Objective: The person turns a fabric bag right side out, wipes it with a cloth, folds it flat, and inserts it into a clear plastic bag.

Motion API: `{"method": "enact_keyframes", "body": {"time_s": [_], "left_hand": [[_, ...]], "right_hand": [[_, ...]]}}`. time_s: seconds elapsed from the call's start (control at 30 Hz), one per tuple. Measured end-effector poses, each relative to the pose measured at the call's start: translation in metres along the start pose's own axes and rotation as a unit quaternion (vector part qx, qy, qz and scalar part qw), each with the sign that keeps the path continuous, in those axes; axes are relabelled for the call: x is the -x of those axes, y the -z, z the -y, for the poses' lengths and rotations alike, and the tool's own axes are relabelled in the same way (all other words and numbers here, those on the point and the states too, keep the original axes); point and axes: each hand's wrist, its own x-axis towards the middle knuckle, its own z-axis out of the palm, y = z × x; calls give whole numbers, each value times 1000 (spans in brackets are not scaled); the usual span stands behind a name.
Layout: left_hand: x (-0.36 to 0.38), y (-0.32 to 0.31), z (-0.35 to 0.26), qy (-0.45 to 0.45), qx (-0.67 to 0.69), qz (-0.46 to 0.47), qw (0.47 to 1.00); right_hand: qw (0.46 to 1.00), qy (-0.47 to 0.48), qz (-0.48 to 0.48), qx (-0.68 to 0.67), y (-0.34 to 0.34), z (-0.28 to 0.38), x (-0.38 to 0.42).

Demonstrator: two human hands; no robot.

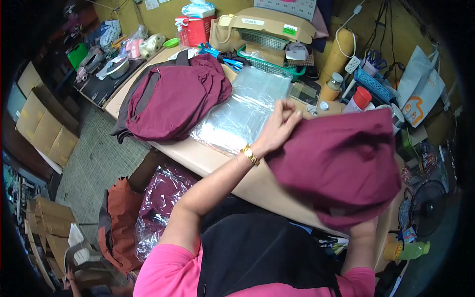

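Note:
A maroon cloth item (341, 163) is held up over the right part of the table, its folds slightly blurred. At its upper left edge is my left hand (284, 121), with fingers curled; whether they pinch the cloth is hard to make out. My right hand is hidden under or inside the cloth, and only the forearm shows at the lower right. Clear plastic bags (242, 109) lie flat in a stack just left of my left hand. Farther left rests a second maroon item with dark grey parts (173, 99).
Green baskets (272, 67) and a red box (195, 30) stand along the back. A red-lidded container (361, 99) and a blue basket (373, 84) are at the back right. A dark fan (429, 208) is at far right. Plastic-wrapped maroon cloth (161, 203) sits below the front edge.

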Motion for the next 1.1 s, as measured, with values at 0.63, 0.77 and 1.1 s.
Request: {"method": "enact_keyframes", "body": {"time_s": [0.63, 0.77, 1.1], "left_hand": [[88, 3, 38, 224, 287, 95, 926], [94, 10, 19, 175, 253, 60, 950], [109, 17, -18, 76, 116, 6, 990]], "right_hand": [[977, -73, 189, -59, -57, -14, 74], [977, -72, 189, -64, -59, -14, 77], [975, -72, 196, -71, -67, -14, 74]]}}
